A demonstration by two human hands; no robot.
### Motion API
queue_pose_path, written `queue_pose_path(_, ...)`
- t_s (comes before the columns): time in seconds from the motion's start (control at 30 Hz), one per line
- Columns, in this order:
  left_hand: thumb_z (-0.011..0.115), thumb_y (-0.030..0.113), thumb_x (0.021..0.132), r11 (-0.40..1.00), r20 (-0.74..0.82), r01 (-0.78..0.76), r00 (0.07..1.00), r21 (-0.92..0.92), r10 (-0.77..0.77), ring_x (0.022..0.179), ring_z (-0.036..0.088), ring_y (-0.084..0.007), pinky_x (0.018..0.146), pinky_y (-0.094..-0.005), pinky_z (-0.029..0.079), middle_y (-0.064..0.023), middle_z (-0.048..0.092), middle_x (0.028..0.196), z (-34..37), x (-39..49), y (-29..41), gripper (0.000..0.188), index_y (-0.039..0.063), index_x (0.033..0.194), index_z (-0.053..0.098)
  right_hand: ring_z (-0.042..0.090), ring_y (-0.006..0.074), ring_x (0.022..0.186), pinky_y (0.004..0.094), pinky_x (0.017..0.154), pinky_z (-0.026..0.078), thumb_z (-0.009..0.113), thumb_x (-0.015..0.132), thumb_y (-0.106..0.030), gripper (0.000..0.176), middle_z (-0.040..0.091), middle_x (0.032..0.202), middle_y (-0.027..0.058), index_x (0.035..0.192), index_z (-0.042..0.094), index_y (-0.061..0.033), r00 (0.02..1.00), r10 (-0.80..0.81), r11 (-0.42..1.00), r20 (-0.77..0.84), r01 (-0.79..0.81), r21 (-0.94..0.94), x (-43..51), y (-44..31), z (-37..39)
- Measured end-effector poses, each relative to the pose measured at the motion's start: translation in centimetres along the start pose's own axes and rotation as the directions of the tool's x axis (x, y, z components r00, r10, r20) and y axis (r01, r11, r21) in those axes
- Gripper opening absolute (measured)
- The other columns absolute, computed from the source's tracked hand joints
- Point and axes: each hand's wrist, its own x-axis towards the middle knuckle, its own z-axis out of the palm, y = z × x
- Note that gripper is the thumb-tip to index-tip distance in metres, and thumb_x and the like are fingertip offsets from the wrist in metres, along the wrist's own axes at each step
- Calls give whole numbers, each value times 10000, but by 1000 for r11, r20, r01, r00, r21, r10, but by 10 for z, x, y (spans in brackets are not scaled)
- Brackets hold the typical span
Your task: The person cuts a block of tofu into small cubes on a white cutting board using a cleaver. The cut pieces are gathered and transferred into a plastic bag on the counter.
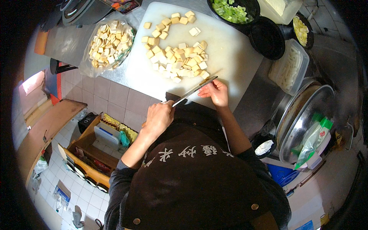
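My left hand [158, 116] grips the handle end of a kitchen knife [191, 93], its blade seen nearly edge-on and slanting up to the right. At the far end of the blade is my right hand [216, 93], fingers bent close beside it; whether they pinch the blade is unclear. Beyond the knife, cut squares of what looks like firm tofu [179, 59] lie in a loose heap on a white cutting board [230, 57]. More pieces [164, 26] curve along the board's far left. A clear plastic bag [107, 46] to the left holds many similar pieces.
Chopped greens fill a black bowl [230, 10] at the far right; an unfilled black bowl [266, 38] adjoins it. Beyond sits a clear tub [289, 67] of white pieces. Large metal bowls [306, 123] stand right. A wooden crate [95, 161] is low at left.
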Motion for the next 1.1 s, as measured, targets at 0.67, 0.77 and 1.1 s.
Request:
queue_pose_path(0.67,683,255,913,611,220,375,923,-697,-315,408,421,-101,387,-285,323,16,442,509,0,4,-3,357,13,681,560,630,138,713,279,664,501,465,1015,-325,332,643,802,83,920,584,-30,969,-200,979,-142,204,17,-9,-37,20)
queue_pose_path(0.77,695,206,903,234,388,424,903,-875,-186,409,379,-62,375,-238,265,44,410,515,-7,6,-4,315,78,667,531,636,165,857,321,804,499,452,997,-435,421,657,913,78,999,593,-39,995,-95,865,-34,99,491,2,-57,39)
queue_pose_path(1.1,742,173,859,142,334,365,921,-920,-199,407,388,-58,384,-242,263,28,481,534,12,-14,-11,272,61,663,589,569,273,1164,457,1010,416,373,1014,-432,512,607,1245,132,1283,510,-19,983,7,761,185,-125,636,-3,-63,61)
